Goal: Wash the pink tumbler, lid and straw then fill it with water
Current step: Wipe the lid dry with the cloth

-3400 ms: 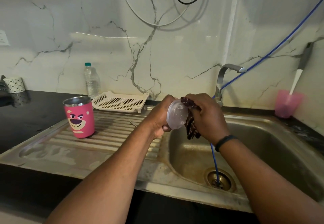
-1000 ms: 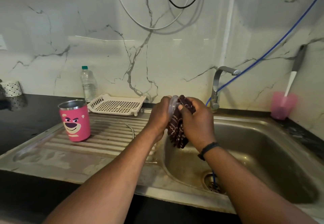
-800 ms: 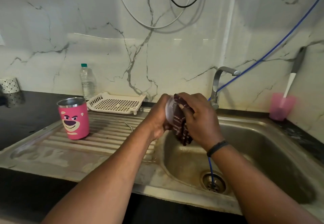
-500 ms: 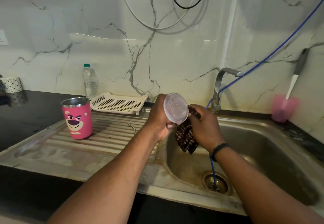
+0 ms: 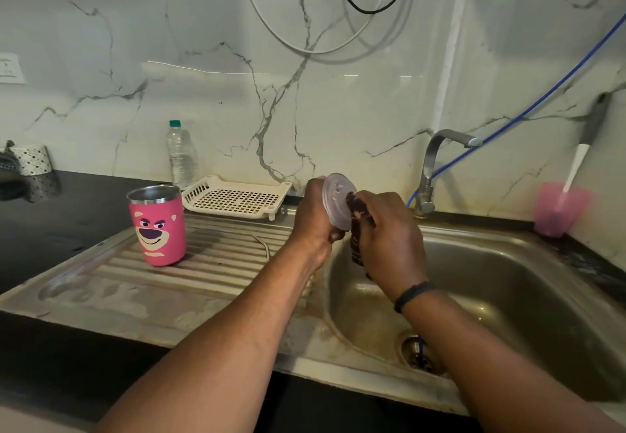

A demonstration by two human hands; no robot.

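head view: just right of the middle of the frame, the left hand (image 5: 313, 217) curls round the edge of the clear lid (image 5: 336, 200) and tilts it on its side over the sink (image 5: 508, 283), probably so drips fall in the basin and the face is open to scrubbing; the right hand (image 5: 389, 229) is closed round a dark patterned cloth (image 5: 356, 229), pressing it against the lid's face. the pink tumbler (image 5: 157, 226) stands upright and uncovered at centre left on the ribbed drainboard (image 5: 220, 260), likely parked there out of the way. a thin bent piece on the drainboard may be the straw, too small to tell

the steel sink is set in a black desk (image 5: 50, 216); a tap (image 5: 437, 168) at upper right, no water visible from it, a white rack (image 5: 237, 197) and a water bottle (image 5: 179, 155) stand before the marble wall
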